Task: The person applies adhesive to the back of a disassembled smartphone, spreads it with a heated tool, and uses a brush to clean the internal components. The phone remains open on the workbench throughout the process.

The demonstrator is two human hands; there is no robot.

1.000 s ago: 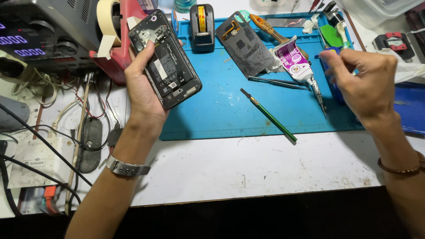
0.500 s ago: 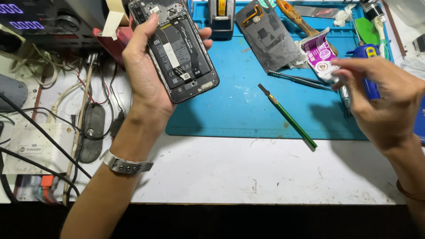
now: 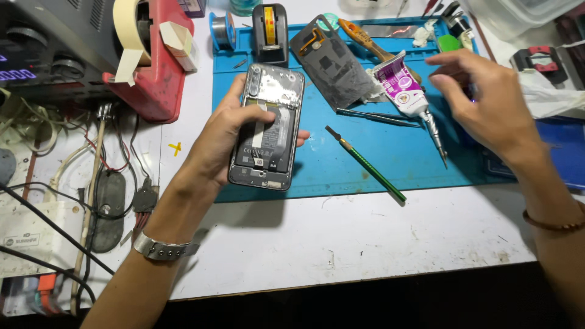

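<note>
My left hand [image 3: 222, 140] grips an opened smartphone [image 3: 268, 128] with its back removed, so the battery and inner parts face up. It is held just above the left part of a blue work mat [image 3: 390, 158]. My right hand [image 3: 487, 103] hovers over the mat's right side, fingers curled and blurred, and I cannot make out anything in it. Just left of that hand lies a purple-and-white glue tube [image 3: 402, 88] with a long metal nozzle. The phone's dark back cover [image 3: 332, 64] rests on the mat behind the phone.
A green-handled tool [image 3: 365, 164] and metal tweezers [image 3: 378, 116] lie on the mat. A red tape dispenser [image 3: 152, 67], a small black dispenser [image 3: 270, 27] and a power supply [image 3: 42, 55] with tangled cables stand at the left. A clear plastic box [image 3: 512, 15] sits far right.
My left hand has turned the phone more upright and brought it lower over the mat. My right hand has lifted away from the glue tube's nozzle toward the right.
</note>
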